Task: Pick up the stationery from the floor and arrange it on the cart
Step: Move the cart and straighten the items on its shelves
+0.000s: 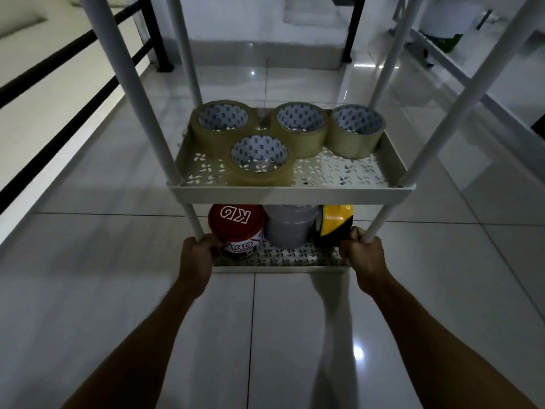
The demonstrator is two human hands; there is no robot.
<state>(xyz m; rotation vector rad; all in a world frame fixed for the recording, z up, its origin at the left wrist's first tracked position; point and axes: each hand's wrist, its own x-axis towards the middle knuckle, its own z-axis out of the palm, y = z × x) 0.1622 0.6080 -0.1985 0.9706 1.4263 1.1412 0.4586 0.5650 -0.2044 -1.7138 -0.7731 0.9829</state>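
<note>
**Both hands grip the cart's lowest shelf; tape rolls sit above**

The only clear writing is on the red-lidded tub (236,228), at the left of the bottom shelf (280,259): white letters "KG" on the lid, repeated on its side. The four clear tape rolls' cores carry small blue print, too fine to read.

The left hand (196,256) is curled around the near left corner of the bottom shelf, at the foot of the white post (193,219), just beside the tub. On the middle shelf (290,194) lie the tape rolls: a far left roll (221,121), a near roll (259,160) in front, a far middle roll (299,125) and a far right roll (356,129). Below, right of the tub, stand a grey bucket (290,227) and a yellow-and-black tape roll (336,224). The right hand (361,250) is clenched around the near right corner, by the right post (380,224).
</note>
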